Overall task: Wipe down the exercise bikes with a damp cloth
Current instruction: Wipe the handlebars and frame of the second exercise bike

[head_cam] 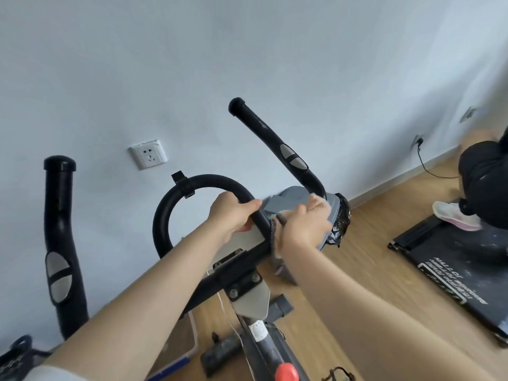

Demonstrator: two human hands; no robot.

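Observation:
The exercise bike's black handlebars fill the middle of the view. My left hand (233, 213) grips the curved centre loop (176, 193) near its right end. My right hand (305, 224) holds a pale fuzzy cloth (322, 202), pressed against the foot of the right handle (277, 144), where the handle meets the crossbar. Only the cloth's frayed edges show past my fingers and by my wrist. The left handle (59, 243) with its silver pulse pads stands free at the left. The bike's stem (264, 345) and a red knob (287, 372) lie below.
A grey bin (291, 199) lined with a black bag stands behind the handlebars by the wall. A white wall socket (148, 154) is at the left. At right, a person's leg and shoe (456, 215) rest on a black treadmill (453, 265). The floor is wood.

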